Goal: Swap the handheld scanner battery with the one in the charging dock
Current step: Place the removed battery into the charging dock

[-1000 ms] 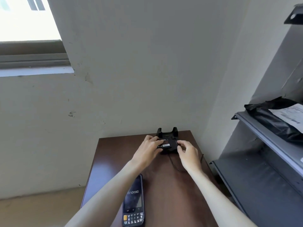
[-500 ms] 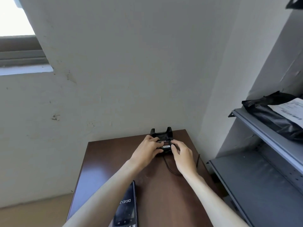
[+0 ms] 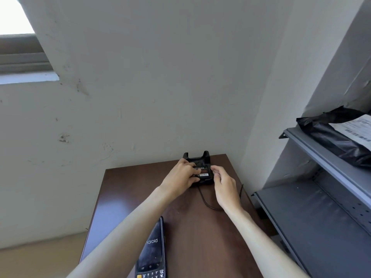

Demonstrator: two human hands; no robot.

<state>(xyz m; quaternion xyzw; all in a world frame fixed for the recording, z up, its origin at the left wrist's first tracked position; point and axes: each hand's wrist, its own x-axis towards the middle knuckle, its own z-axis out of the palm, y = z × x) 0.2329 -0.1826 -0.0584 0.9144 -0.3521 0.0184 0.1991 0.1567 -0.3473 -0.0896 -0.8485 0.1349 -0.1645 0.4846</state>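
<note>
The step in hand looks like taking the battery [image 3: 203, 171] out of the charging dock [image 3: 197, 157] at the far end of the brown table [image 3: 200, 237]. The left hand [image 3: 180, 177] curls its fingers over the battery, thumb in front. The right hand [image 3: 225, 185] has bent fingers at the battery's right edge; I cannot tell if it grips. The handheld scanner [image 3: 153, 251] lies face up at the near end. Next, I think, lift the battery out gently while holding the dock down.
</note>
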